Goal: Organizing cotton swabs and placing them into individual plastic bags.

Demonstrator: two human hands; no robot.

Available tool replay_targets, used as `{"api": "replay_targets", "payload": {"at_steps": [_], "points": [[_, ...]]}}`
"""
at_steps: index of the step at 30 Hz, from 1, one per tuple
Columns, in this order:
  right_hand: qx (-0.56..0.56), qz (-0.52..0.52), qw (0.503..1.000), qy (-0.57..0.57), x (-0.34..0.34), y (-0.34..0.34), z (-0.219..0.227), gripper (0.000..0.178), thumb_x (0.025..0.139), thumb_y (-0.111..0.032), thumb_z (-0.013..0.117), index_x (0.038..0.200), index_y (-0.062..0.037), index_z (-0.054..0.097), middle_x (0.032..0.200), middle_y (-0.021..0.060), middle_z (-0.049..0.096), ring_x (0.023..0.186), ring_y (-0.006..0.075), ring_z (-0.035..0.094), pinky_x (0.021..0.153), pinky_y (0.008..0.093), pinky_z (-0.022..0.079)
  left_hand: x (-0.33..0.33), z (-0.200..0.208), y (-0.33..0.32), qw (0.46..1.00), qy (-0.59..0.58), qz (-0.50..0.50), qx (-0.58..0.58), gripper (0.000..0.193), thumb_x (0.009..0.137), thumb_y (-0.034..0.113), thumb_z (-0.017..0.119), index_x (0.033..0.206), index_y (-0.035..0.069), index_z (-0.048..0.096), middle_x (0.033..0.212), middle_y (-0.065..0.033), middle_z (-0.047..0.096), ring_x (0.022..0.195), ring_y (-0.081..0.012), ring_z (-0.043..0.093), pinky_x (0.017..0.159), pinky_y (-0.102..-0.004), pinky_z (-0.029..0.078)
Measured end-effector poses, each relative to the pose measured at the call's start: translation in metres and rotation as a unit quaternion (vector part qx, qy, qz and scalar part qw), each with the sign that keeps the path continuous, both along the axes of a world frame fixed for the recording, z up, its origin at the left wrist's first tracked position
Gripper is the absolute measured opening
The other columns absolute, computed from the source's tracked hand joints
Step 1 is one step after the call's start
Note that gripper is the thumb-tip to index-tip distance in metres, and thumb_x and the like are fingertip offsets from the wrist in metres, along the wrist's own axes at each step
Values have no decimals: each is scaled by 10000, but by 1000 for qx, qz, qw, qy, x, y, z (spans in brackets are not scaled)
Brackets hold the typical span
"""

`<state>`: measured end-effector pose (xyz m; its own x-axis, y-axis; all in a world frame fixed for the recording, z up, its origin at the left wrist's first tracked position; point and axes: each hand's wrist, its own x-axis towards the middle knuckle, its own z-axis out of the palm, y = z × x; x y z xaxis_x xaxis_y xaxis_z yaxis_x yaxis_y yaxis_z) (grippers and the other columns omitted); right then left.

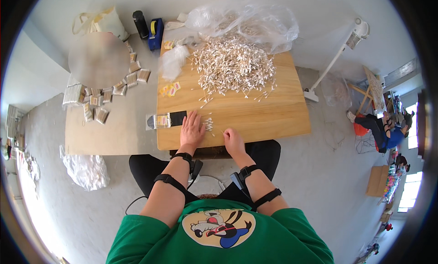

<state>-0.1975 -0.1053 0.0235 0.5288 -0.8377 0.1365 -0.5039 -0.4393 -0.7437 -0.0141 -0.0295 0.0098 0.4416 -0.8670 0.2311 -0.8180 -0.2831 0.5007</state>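
My left hand point(192, 131) lies on the wooden table with its fingers stretched out, next to a black strip point(178, 118) and a small group of cotton swabs point(208, 124). Left of the strip is a clear packet point(162, 121) with swabs and a yellow-white label; its end reaches past the table's left edge. My right hand point(234, 142) is closed in a pinch near the table's front edge, just right of the loose swabs. Whatever is between its fingertips is too small to make out. Farther back rises a large heap of cotton swabs point(235, 65).
Clear plastic sheeting point(255, 24) covers the heap's back. Yellow labels point(169, 89) and a plastic bag point(174, 63) lie at left. Several swab bundles point(107, 97), a blue tape dispenser point(156, 34) and a black bottle point(140, 25) stand on the adjoining table. A white stand point(331, 65) is at right.
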Motion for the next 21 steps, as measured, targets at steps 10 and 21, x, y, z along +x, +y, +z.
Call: {"api": "replay_targets", "payload": {"at_steps": [10, 21], "points": [[-12, 279, 951, 136, -46, 46, 0, 143, 921, -154, 513, 924, -43, 604, 949, 200, 614, 892, 387, 630, 731, 482, 506, -5, -5, 21, 1000, 9, -6, 13, 497, 908, 279, 556, 1328, 19, 500, 1441, -166, 449, 1396, -325, 344, 1166, -477, 246], [35, 167, 973, 153, 3, 62, 24, 217, 898, -267, 618, 906, -52, 597, 888, 159, 645, 895, 369, 632, 732, 475, 517, 1, -10, 10, 1000, 2, 4, 11, 492, 896, 297, 576, 1305, 27, 522, 1441, -150, 449, 1393, -288, 357, 1169, -463, 249]]}}
